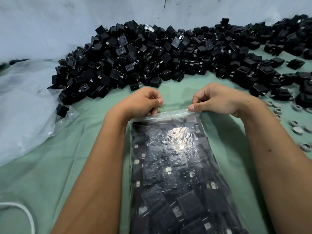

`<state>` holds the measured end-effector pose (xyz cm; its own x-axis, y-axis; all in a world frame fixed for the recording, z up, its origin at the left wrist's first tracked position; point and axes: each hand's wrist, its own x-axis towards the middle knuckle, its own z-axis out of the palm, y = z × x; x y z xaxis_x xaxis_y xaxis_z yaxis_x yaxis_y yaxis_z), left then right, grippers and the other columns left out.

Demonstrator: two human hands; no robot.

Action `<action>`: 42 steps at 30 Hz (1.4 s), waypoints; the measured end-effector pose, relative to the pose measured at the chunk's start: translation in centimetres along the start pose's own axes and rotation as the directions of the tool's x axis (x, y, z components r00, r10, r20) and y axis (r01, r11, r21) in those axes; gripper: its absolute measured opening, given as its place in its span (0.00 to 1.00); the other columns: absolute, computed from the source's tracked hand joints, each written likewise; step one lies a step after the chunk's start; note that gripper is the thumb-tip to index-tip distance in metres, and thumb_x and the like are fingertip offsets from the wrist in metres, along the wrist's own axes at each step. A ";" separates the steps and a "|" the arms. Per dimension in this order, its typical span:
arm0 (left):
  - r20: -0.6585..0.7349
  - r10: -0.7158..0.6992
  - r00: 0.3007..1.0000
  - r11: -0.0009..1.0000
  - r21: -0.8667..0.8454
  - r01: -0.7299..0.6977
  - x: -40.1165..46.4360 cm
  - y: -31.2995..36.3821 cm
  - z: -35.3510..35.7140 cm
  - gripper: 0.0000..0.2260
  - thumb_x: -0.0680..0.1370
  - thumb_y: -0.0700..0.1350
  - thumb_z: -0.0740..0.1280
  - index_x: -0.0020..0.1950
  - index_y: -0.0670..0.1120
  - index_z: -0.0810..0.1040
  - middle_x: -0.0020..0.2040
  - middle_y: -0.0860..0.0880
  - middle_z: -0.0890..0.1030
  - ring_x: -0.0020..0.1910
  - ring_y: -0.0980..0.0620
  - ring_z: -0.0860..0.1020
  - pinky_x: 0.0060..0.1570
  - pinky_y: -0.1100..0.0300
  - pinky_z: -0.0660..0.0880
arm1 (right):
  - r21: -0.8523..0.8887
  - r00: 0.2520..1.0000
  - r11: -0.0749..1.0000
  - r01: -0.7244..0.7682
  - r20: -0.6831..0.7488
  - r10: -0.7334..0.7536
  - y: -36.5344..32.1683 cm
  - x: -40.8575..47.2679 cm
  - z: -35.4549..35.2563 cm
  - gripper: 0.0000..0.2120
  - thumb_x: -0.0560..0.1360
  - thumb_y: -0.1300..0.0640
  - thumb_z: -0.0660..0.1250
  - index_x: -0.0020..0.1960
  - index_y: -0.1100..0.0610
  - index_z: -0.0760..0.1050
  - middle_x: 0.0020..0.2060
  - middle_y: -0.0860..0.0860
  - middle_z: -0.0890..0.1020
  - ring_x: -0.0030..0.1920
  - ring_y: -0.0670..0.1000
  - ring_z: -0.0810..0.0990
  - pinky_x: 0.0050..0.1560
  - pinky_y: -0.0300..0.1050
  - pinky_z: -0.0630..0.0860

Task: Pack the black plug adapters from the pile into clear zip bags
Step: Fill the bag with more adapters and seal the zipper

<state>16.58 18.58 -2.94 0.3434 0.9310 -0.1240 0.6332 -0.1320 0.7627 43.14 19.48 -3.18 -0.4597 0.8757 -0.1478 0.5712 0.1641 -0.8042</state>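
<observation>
A clear zip bag (179, 166) full of black plug adapters lies on the green cloth in front of me, its mouth pointing away. My left hand (143, 102) pinches the left end of the bag's top edge with curled fingers. My right hand (217, 100) pinches the right end of the same edge, thumb on top. A big pile of loose black plug adapters (152, 56) stretches across the cloth beyond the hands, against the wall.
A large crumpled clear plastic sheet (23, 105) lies at the left. Several small grey rings (293, 125) are scattered at the right edge. A white cord (25, 213) curves at the bottom left. The green cloth (59, 157) covers the surface.
</observation>
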 end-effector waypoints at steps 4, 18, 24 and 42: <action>0.069 0.005 0.998 0.999 -0.039 -0.003 -0.3 -0.1 -0.6 0.09 0.81 0.46 0.70 0.46 0.40 0.81 0.34 0.49 0.79 0.29 0.55 0.72 0.30 0.66 0.70 | -0.006 0.999 0.999 0.046 -0.008 -0.047 -0.6 0.4 0.6 0.05 0.76 0.56 0.76 0.44 0.56 0.86 0.38 0.62 0.84 0.37 0.48 0.76 0.41 0.41 0.71; 0.151 0.023 0.988 1.000 -0.003 -0.022 0.2 0.6 0.3 0.05 0.80 0.42 0.72 0.45 0.43 0.82 0.33 0.53 0.79 0.31 0.58 0.73 0.38 0.63 0.70 | 0.051 0.993 0.992 0.113 0.021 -0.114 -1.4 1.4 2.4 0.03 0.76 0.61 0.75 0.43 0.56 0.85 0.34 0.51 0.85 0.33 0.44 0.81 0.34 0.34 0.75; 0.180 0.013 0.984 0.998 -0.068 -0.001 -0.4 -0.7 -1.2 0.06 0.73 0.41 0.78 0.48 0.43 0.86 0.40 0.47 0.87 0.39 0.56 0.83 0.43 0.67 0.76 | 0.056 0.995 0.993 0.104 -0.007 -0.104 -1.4 1.3 2.3 0.03 0.75 0.63 0.76 0.44 0.57 0.85 0.37 0.54 0.86 0.35 0.45 0.82 0.36 0.35 0.77; 0.136 -0.010 0.991 0.986 -0.163 0.033 -0.9 -1.1 -1.6 0.09 0.71 0.34 0.78 0.50 0.40 0.84 0.39 0.43 0.85 0.36 0.54 0.81 0.38 0.66 0.76 | -0.143 0.991 0.982 0.125 0.067 -0.116 -2.9 1.8 3.7 0.07 0.78 0.55 0.74 0.41 0.54 0.85 0.29 0.45 0.83 0.27 0.38 0.77 0.29 0.31 0.71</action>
<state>14.45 18.42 -2.70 0.4283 0.8771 -0.2173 0.5225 -0.0442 0.8515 38.15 18.89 -3.24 -0.5676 0.8182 -0.0921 0.6011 0.3354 -0.7254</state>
